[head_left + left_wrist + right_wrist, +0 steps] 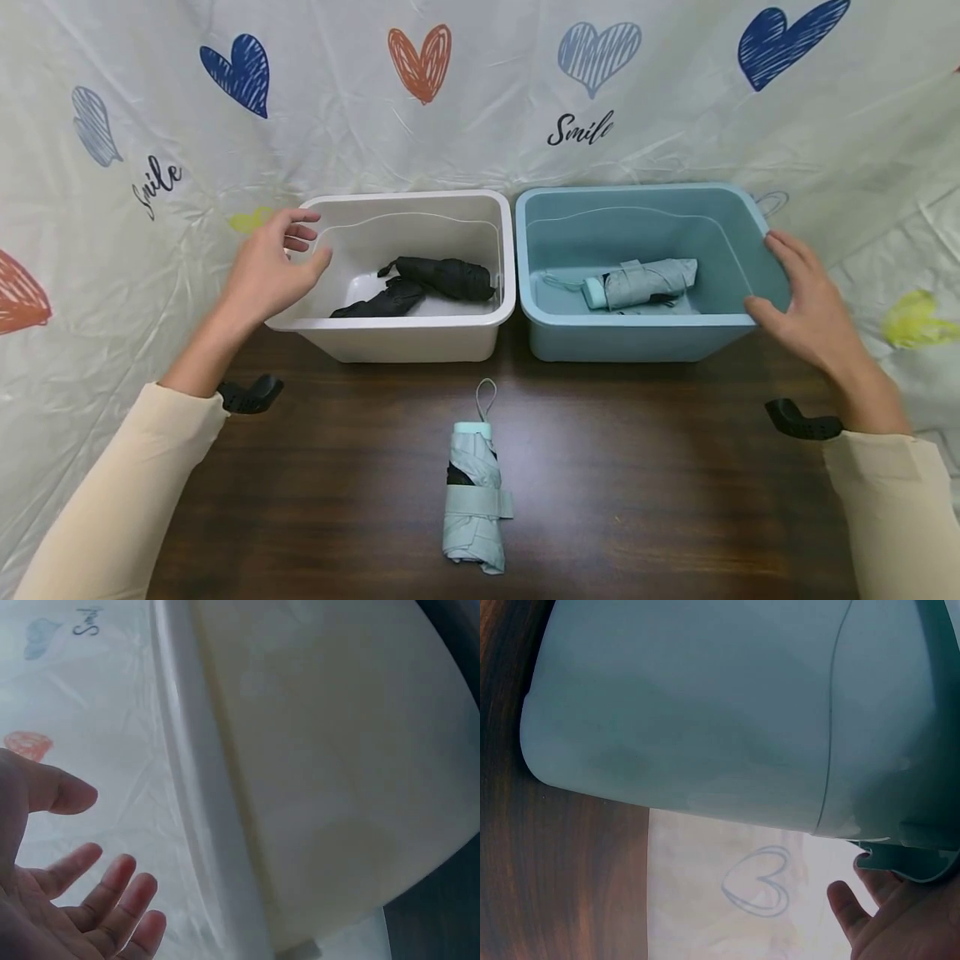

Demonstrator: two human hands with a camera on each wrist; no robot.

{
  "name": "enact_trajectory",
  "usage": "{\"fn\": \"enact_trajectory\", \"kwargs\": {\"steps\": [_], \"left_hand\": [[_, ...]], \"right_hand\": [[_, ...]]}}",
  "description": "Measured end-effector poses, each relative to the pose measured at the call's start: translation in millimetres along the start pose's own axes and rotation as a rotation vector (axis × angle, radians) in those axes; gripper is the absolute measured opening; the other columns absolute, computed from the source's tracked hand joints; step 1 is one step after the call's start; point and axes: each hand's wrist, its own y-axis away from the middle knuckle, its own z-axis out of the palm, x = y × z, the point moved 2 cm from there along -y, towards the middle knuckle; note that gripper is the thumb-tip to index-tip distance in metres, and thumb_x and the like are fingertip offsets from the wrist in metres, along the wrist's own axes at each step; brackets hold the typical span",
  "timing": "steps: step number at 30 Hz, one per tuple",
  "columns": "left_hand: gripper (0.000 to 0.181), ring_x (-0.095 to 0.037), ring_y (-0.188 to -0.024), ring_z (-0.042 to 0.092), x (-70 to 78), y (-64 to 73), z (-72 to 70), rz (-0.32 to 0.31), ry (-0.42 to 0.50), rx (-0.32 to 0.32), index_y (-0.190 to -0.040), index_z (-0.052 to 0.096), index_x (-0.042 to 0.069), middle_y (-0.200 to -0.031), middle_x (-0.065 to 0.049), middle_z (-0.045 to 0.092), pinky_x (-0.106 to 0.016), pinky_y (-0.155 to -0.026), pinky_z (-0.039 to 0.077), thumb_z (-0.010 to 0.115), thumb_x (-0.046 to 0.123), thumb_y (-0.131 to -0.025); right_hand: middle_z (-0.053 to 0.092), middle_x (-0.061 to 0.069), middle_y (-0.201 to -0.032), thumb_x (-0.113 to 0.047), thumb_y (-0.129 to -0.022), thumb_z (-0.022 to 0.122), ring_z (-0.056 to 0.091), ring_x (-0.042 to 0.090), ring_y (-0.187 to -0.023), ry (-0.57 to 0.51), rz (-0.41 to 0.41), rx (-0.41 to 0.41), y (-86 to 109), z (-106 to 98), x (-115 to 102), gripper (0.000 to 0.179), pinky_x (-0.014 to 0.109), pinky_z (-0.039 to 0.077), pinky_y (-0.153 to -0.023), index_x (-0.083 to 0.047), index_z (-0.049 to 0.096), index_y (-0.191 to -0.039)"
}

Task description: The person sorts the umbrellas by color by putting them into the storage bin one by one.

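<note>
Beside the left end of the white bin (405, 342), my left hand (273, 267) hovers with spread, relaxed fingers. The left wrist view shows this hand (82, 892) holding nothing, apart from the bin wall (337, 772). My right hand (813, 304) rests at the right end of the blue bin (615, 340), its thumb and fingertips at the rim. In the right wrist view the rim partly hides that hand (907, 922), and two loosely extended fingers show below it. A folded light-green umbrella (474, 500) with a wrist loop lies on the table in front.
Dark folded umbrellas (446, 277) lie inside the white bin. The blue bin contains another light-green umbrella (648, 283). Both bins stand side by side on the dark wooden table (337, 483), against a white sheet (480, 133) printed with hearts.
</note>
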Motion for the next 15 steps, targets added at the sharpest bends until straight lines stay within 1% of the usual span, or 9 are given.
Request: {"fn": "enact_trajectory", "kwargs": {"steps": [3,7,9,11,15], "left_hand": [[0.053,-0.039,-0.123,0.062,-2.2,7.2,0.6,0.033,0.006,0.021,-0.148,0.057,0.009,-0.132,-0.023,0.067,-0.051,-0.1,0.045,0.064,0.03,-0.099],[0.051,-0.039,-0.121,0.061,-2.9,17.8,-0.8,0.086,-0.001,0.097,-0.145,0.06,0.008,-0.131,-0.022,0.067,-0.048,-0.1,0.043,0.067,0.025,-0.098],[0.05,-0.038,-0.12,0.062,-1.4,24.5,-2.4,0.112,-0.015,0.141,-0.144,0.062,0.009,-0.131,-0.021,0.067,-0.043,-0.099,0.044,0.068,0.025,-0.097],[0.048,-0.037,-0.117,0.062,1.2,31.6,-3.9,0.136,-0.013,0.175,-0.142,0.063,0.008,-0.131,-0.02,0.066,-0.033,-0.097,0.043,0.069,0.023,-0.096],[0.046,-0.032,-0.112,0.064,7.2,46.0,-4.5,0.171,-0.002,0.213,-0.14,0.065,0.007,-0.129,-0.017,0.066,-0.02,-0.089,0.04,0.07,0.02,-0.095]], "right_hand": [[0.021,0.019,-0.176,-0.018,-0.092,0.057,0.032,0.059,-0.14,-0.003,0.003,-0.002,-0.2,0.8,-0.1,0.083,0.079,0.026,-0.113,-0.007,0.026,-0.168],[0.021,0.018,-0.176,-0.018,-0.092,0.056,0.032,0.059,-0.139,-0.008,0.001,-0.004,-0.2,1.4,-0.7,0.083,0.079,0.026,-0.113,-0.008,0.026,-0.168],[0.021,0.019,-0.176,-0.017,-0.091,0.056,0.032,0.059,-0.139,-0.008,-0.001,-0.002,-0.2,1.1,-1.1,0.083,0.08,0.026,-0.112,-0.007,0.026,-0.168],[0.021,0.019,-0.176,-0.017,-0.091,0.056,0.033,0.059,-0.138,-0.005,-0.001,-0.001,-0.4,0.8,-1.5,0.083,0.08,0.027,-0.11,-0.006,0.026,-0.168],[0.022,0.021,-0.175,-0.016,-0.091,0.056,0.034,0.059,-0.137,0.001,-0.001,0.003,-0.6,0.6,-1.5,0.084,0.081,0.027,-0.108,-0.005,0.026,-0.168]]}}
